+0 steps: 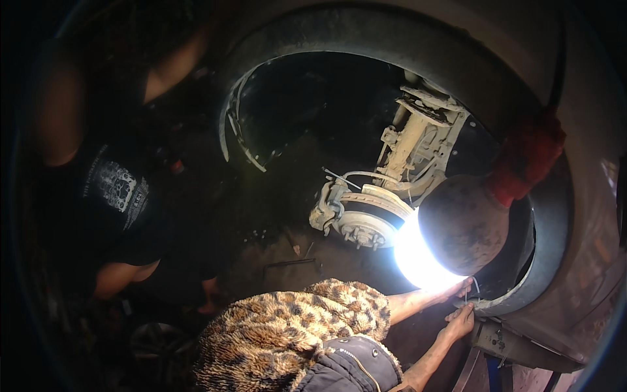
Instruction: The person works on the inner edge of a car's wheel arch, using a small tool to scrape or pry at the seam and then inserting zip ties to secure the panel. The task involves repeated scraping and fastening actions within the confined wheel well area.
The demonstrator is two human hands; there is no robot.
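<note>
My left hand [462,288] and my right hand [461,320] are close together at the lower right end of a car's wheel arch [366,32]. Both have their fingers closed. A thin pale strip [477,286], curved like a cable tie or wire, rises between them; the fingertips appear pinched on it, the left above the right. Just over my left hand glows a round work lamp [467,225], its glare washing out part of the forearm. Left of the lamp is a bare wheel hub with brake disc [369,222], below a dusty suspension strut [408,144].
A person in a dark printed T-shirt [117,183] is at the left. Red material [529,157] wraps the lamp's upper part. A loose liner edge [238,124] hangs at the arch's left side. A dark bent bar [290,262] lies on the ground, and a wheel [157,340] at lower left.
</note>
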